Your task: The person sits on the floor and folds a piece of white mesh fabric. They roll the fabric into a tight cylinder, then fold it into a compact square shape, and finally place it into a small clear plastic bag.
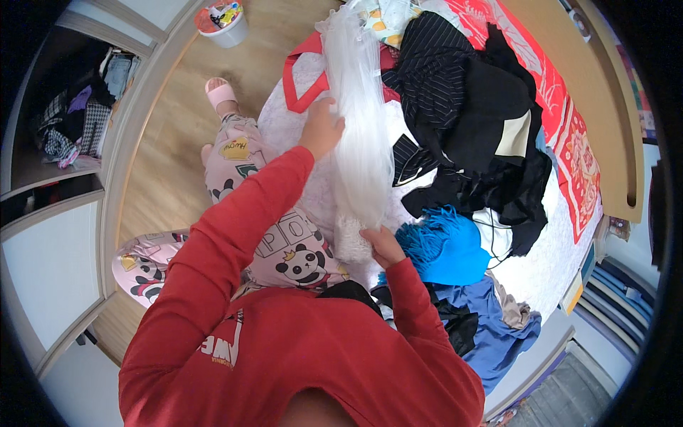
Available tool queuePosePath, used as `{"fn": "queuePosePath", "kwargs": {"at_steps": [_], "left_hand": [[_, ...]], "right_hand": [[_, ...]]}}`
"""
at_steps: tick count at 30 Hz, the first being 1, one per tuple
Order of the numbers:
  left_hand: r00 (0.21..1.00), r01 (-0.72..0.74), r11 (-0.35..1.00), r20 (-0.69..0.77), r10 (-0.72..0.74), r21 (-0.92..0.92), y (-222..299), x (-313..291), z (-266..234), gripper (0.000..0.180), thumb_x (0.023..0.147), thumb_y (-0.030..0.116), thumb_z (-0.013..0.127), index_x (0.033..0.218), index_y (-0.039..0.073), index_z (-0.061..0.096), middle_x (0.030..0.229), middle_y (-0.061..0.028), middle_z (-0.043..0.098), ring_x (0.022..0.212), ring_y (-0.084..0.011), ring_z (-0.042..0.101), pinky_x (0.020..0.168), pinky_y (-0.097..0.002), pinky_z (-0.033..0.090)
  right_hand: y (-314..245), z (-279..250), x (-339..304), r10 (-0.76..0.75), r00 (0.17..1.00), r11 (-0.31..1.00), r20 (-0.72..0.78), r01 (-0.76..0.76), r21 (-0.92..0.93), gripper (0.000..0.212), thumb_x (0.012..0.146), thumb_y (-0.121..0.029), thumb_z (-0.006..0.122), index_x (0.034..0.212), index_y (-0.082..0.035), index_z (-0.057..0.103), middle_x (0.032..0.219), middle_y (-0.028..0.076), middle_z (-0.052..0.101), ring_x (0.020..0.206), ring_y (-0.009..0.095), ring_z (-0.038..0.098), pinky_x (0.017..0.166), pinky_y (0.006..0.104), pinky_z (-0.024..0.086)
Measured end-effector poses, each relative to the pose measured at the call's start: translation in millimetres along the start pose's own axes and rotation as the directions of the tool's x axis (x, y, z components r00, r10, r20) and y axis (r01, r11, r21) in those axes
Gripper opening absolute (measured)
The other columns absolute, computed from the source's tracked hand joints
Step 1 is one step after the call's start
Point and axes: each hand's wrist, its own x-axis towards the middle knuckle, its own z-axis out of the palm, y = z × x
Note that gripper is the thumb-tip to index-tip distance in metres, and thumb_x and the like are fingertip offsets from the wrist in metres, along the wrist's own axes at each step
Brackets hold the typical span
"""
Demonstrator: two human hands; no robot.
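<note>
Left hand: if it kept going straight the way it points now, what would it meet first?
The left hand already rests on the sheer white fabric. Beyond that, probably the black striped garment, though depth is hard to judge here.

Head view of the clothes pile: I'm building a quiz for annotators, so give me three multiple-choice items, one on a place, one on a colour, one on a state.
1. Where does the bright blue fringed cloth lie?
A. beside the right hand
B. in the tub on the floor
C. on the wardrobe shelf

2. What colour is the long sheer fabric?
A. black
B. white
C. red

3. How is the sheer fabric held?
A. by neither hand
B. by one hand only
C. left hand up its length, right hand at its lower end

Answers: 1 A, it lies just right of the right hand. 2 B, it shows white. 3 C, the left hand grips higher up, the right the bottom.
</note>
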Motion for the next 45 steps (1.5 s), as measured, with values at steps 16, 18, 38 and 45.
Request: {"fn": "queuePosePath", "kwargs": {"at_steps": [16,18,38,45], "left_hand": [[0.928,0.363,0.891,0.018,-0.372,-0.272,-10.8,35.2,-2.0,0.046,0.068,0.02,0.069,0.102,-0.002,0.048,0.09,-0.0134,0.06,0.08,-0.0193,0.058,0.071,-0.0289,0.046],[0.953,0.295,0.915,0.016,-0.302,-0.277,-2.2,56.7,-7.8,0.054,0.068,0.026,0.069,0.107,-0.002,0.045,0.091,-0.0146,0.059,0.082,-0.0213,0.058,0.073,-0.0292,0.046],[0.922,0.384,0.253,0.386,-0.045,-0.888,13.6,180.8,-24.9,0.052,0.073,-0.006,0.048,0.122,-0.002,0.033,0.109,-0.0138,0.051,0.093,-0.0211,0.055,0.084,-0.0342,0.045],[0.98,0.199,0.821,0.119,-0.16,-0.535,-16.0,178.6,-8.0,0.061,0.073,-0.006,0.048,0.128,-0.001,0.023,0.117,-0.0149,0.046,0.107,-0.0228,0.047,0.092,-0.0337,0.038]], "right_hand": [[-37.9,-7.8,13.3,-0.712,0.662,0.508,-0.234,0.257,-0.822,0.034,0.073,-0.014,0.061,0.101,0.001,0.049,0.081,0.016,0.058,0.074,0.028,0.057,0.068,0.0353,0.046],[-64.8,-2.6,26.1,-0.805,0.569,0.398,-0.165,0.314,-0.862,0.031,0.073,-0.01,0.06,0.1,0.002,0.05,0.083,0.017,0.057,0.076,0.03,0.056,0.069,0.0351,0.046],[-142.1,39.0,117.3,-0.737,0.603,0.57,-0.305,0.313,-0.759,0.023,0.078,-0.018,0.057,0.086,0.003,0.053,0.067,0.022,0.057,0.059,0.035,0.058,0.055,0.041,0.045],[-126.8,30.1,124.3,-0.692,0.69,0.501,-0.212,0.248,-0.829,0.023,0.082,-0.018,0.049,0.092,0.003,0.049,0.071,0.027,0.057,0.066,0.042,0.057,0.057,0.0447,0.045]]}}
